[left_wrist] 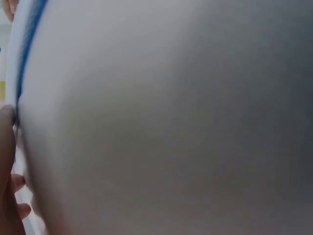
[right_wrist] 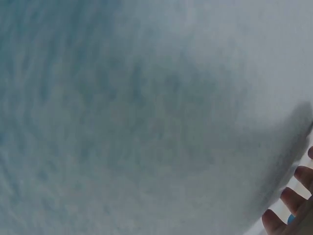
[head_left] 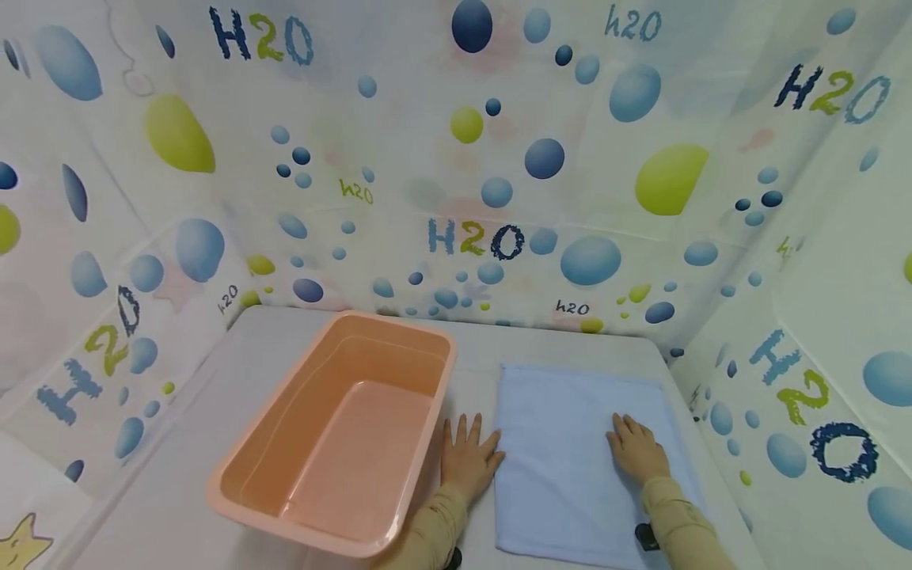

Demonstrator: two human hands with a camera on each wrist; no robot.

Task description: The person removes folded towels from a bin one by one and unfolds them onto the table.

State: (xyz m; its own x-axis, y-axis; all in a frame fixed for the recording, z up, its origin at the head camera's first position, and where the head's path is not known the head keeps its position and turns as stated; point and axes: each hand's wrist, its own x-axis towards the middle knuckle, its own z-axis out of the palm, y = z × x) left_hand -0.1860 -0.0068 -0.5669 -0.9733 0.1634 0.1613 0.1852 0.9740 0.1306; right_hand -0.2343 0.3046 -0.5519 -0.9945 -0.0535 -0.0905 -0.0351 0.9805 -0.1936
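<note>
A light blue cloth [head_left: 556,475] lies spread flat on the white table, right of the middle in the head view. My left hand [head_left: 470,459] rests palm down with fingers spread, its thumb touching the cloth's left edge. The right hand [head_left: 637,450] lies flat on the right part of the cloth, fingers extended. In the left wrist view, part of the left hand [left_wrist: 7,171] shows at the left edge beside a blurred pale surface. Fingers of the right hand [right_wrist: 293,198] appear at the lower right of the right wrist view, over the blurred cloth [right_wrist: 122,122].
Just left of my left hand stands a peach-coloured plastic basin [head_left: 285,443] with nothing in it. The white table [head_left: 235,372] meets a curtain-like backdrop [head_left: 413,182] printed with bubbles and "H2O" at the back and both sides.
</note>
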